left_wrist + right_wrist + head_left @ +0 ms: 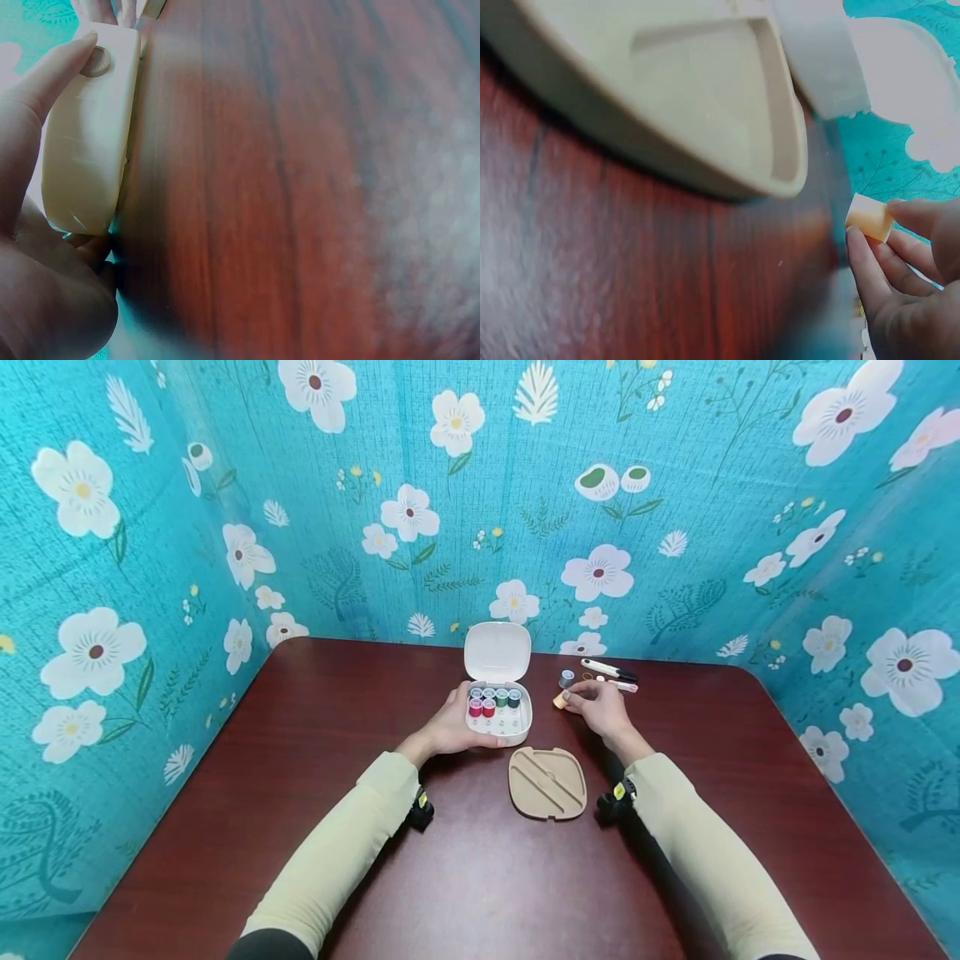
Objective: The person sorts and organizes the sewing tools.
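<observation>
orange spool, one: pinched in right hand, at three o'clock from white case. left hand: gripping case at nine o'clock; tan tray at five o'clock.

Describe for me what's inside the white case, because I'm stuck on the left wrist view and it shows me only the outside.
Observer: The white case holds six thread spools, four in the far row and two in front.
Operator: Got it. What about the right grip, is it holding anything?
Observer: Yes, the right grip pinches a yellow spool.
Operator: Any other spool outside the case?
Observer: One grey-blue spool stands on the table, just beyond the yellow one.
</observation>
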`<state>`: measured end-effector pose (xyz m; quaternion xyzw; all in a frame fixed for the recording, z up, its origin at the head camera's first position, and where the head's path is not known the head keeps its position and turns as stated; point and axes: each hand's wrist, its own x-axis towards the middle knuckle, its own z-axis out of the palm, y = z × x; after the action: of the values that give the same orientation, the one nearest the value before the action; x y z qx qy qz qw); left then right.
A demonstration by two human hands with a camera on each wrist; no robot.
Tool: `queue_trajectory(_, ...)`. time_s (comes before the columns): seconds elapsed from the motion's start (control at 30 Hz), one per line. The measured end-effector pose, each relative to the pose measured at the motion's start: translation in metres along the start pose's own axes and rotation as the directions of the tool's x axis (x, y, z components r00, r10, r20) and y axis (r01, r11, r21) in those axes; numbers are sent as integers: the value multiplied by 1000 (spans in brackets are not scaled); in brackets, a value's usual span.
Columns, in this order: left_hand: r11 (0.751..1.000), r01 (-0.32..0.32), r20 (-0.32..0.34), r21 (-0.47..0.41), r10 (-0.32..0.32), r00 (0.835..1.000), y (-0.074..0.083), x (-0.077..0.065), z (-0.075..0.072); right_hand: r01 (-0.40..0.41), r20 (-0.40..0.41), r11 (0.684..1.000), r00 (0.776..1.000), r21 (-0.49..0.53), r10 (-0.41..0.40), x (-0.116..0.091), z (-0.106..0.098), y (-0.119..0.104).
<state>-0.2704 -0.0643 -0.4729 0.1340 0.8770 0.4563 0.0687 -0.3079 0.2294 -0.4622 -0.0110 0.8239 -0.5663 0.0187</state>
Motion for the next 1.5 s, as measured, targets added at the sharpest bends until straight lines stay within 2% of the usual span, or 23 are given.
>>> queue_trajectory(0.17, 1000, -6, -8, -4, 6, 1000, -1, 0, 0, 32, 15, 999, 999, 33, -32, -2, 5, -9)
queue_trajectory(0.57, 1000, -13, -4, -9, 13, 1000, 4, -1, -1, 50, 92, 994, 994, 100, -60, -9, 24, -25)
queue_trajectory(0.67, 1000, -9, 2, -4, 9, 1000, 3, -1, -1, 75, 99, 994, 992, 84, -84, -10, 28, -27)
queue_trajectory(0.93, 1000, -10, 6, -11, 10, 1000, 1, 0, -1, 127, 92, 991, 988, -34, -124, -11, 34, -38)
queue_trajectory(1.23, 999, -33, 5, -22, 33, 999, 1, 0, -1, 196, 98, 965, 979, -172, -181, -13, 44, -54)
queue_trajectory(1.33, 999, -28, 5, -14, 28, 1000, 1, 0, -1, 234, 106, 951, 971, -204, -216, -11, 48, -54)
queue_trajectory(1.5, 1000, -19, 6, -9, 20, 1000, 1, 0, -1, 321, 153, 911, 945, -258, -290, -7, 55, -53)
